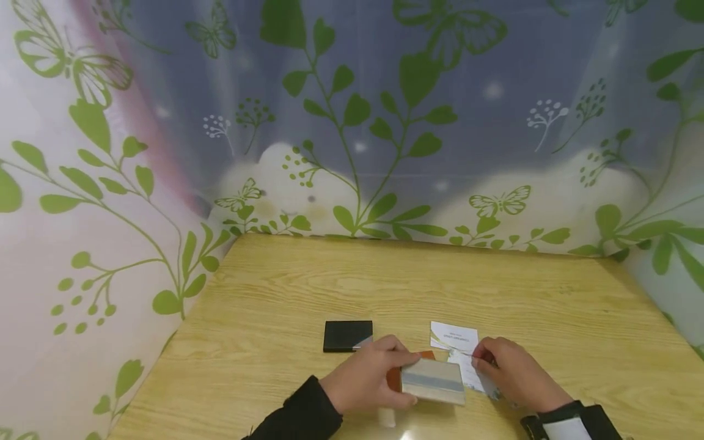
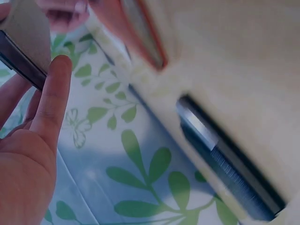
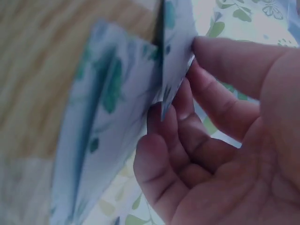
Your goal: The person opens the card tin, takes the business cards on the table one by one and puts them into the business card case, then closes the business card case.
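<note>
My left hand (image 1: 365, 377) holds a beige card case (image 1: 432, 380) with a grey-blue stripe, thumb and fingers at its edges. My right hand (image 1: 519, 373) pinches a white card (image 3: 179, 47) with green leaf print between thumb and index finger. Beside that card, in the right wrist view, lie more leaf-printed white cards (image 3: 124, 98); their exact number cannot be told. A white card with printed lettering (image 1: 453, 336) lies flat just beyond the right fingertips. Partly hidden behind the left hand is an orange case (image 1: 393, 379).
A black card case (image 1: 348, 335) with a silver corner lies on the wood-grain table (image 1: 275, 293), beyond the left hand. Below the left hand a small white item (image 1: 387, 417) shows partly. A leaf-printed curtain (image 1: 357, 122) hangs around the table's back and sides.
</note>
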A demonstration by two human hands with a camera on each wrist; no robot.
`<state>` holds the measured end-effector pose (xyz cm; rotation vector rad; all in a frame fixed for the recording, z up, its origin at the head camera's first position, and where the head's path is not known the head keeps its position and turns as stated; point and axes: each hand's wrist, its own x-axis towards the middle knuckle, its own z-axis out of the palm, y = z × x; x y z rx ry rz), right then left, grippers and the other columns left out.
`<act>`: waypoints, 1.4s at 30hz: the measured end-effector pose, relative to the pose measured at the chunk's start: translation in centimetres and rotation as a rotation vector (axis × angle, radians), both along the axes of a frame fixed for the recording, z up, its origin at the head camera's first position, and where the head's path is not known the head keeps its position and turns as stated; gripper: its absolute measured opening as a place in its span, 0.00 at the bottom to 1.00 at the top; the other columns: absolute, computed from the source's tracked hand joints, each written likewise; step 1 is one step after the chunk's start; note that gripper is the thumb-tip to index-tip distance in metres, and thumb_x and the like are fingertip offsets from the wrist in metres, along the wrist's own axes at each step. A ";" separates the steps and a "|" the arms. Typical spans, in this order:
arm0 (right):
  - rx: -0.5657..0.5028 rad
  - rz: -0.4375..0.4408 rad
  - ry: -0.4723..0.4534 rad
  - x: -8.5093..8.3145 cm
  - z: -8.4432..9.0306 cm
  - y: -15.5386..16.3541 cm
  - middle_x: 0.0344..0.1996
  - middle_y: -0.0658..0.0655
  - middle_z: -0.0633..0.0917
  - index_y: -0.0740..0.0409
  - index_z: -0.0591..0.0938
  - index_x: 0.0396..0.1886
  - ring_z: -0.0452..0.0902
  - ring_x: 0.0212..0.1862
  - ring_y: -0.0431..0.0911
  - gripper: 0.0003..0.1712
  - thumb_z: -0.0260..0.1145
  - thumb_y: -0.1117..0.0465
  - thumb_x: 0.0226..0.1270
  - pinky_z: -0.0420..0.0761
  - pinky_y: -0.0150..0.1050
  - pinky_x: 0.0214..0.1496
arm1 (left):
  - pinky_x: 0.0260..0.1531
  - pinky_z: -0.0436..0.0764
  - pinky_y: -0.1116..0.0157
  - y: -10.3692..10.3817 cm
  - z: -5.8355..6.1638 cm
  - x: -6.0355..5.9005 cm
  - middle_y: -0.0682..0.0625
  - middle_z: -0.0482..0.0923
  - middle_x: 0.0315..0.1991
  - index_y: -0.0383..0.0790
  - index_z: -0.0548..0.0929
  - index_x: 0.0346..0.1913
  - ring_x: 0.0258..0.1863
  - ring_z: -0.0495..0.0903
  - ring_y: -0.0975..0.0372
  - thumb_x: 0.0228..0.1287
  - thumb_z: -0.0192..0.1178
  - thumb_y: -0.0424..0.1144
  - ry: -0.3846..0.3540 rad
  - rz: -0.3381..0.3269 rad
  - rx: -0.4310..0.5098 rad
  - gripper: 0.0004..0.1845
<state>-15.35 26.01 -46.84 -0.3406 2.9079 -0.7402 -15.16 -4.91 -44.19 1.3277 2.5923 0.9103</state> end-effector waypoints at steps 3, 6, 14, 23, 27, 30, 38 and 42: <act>0.020 -0.007 0.065 0.5 0.5 -0.6 0.37 0.49 0.81 0.56 0.84 0.43 0.74 0.41 0.44 0.07 0.70 0.57 0.72 0.78 0.46 0.43 | 0.41 0.72 0.82 0.0 -0.9 1.4 0.53 0.78 0.49 0.39 0.85 0.63 0.40 0.74 0.72 0.62 0.74 0.46 0.011 0.001 -0.002 0.28; -0.031 0.049 0.114 1.3 1.4 -1.2 0.43 0.49 0.81 0.53 0.84 0.47 0.75 0.46 0.46 0.13 0.70 0.51 0.72 0.79 0.49 0.47 | 0.40 0.71 0.82 0.0 -1.5 2.3 0.54 0.78 0.50 0.41 0.85 0.63 0.39 0.73 0.73 0.62 0.73 0.47 -0.012 -0.002 -0.019 0.28; -0.248 0.388 -0.173 3.3 2.1 -3.6 0.48 0.43 0.83 0.46 0.84 0.53 0.75 0.47 0.39 0.25 0.79 0.44 0.60 0.77 0.38 0.48 | 0.41 0.71 0.81 0.2 -2.2 2.8 0.58 0.78 0.46 0.44 0.87 0.60 0.39 0.71 0.76 0.59 0.76 0.52 0.038 -0.009 -0.138 0.28; -0.076 0.465 -0.075 3.9 0.0 -5.3 0.49 0.43 0.78 0.43 0.81 0.54 0.71 0.49 0.41 0.33 0.79 0.36 0.53 0.77 0.41 0.46 | 0.49 0.75 0.75 -0.1 -2.6 2.9 0.59 0.77 0.49 0.44 0.85 0.55 0.46 0.73 0.74 0.55 0.78 0.57 -0.098 0.035 -0.146 0.30; -0.056 0.472 -0.079 4.0 0.5 -5.9 0.57 0.44 0.79 0.37 0.83 0.56 0.73 0.53 0.42 0.35 0.76 0.29 0.52 0.78 0.44 0.53 | 0.50 0.75 0.74 -0.2 -2.5 3.1 0.58 0.76 0.51 0.43 0.86 0.54 0.47 0.73 0.73 0.54 0.79 0.56 -0.111 0.050 -0.154 0.29; -0.030 0.452 -0.088 4.1 1.2 -6.5 0.61 0.44 0.79 0.33 0.84 0.58 0.73 0.56 0.42 0.38 0.73 0.23 0.49 0.78 0.48 0.57 | 0.49 0.75 0.75 -0.2 -2.6 3.3 0.59 0.75 0.51 0.44 0.86 0.55 0.46 0.72 0.74 0.54 0.79 0.55 -0.114 0.048 -0.137 0.29; -0.070 0.419 -0.124 4.4 0.9 -6.8 0.47 0.37 0.79 0.42 0.85 0.49 0.71 0.46 0.36 0.29 0.81 0.36 0.52 0.78 0.39 0.48 | 0.41 0.70 0.81 -0.4 -2.6 3.6 0.58 0.74 0.44 0.45 0.90 0.55 0.38 0.70 0.75 0.54 0.80 0.53 0.026 0.005 -0.194 0.27; -0.152 0.446 -0.144 4.2 0.4 -6.4 0.41 0.36 0.78 0.44 0.85 0.47 0.71 0.42 0.34 0.21 0.80 0.46 0.57 0.75 0.35 0.44 | 0.40 0.70 0.80 -0.5 -2.4 3.5 0.59 0.75 0.44 0.45 0.90 0.53 0.38 0.70 0.75 0.55 0.80 0.50 -0.010 0.008 -0.194 0.24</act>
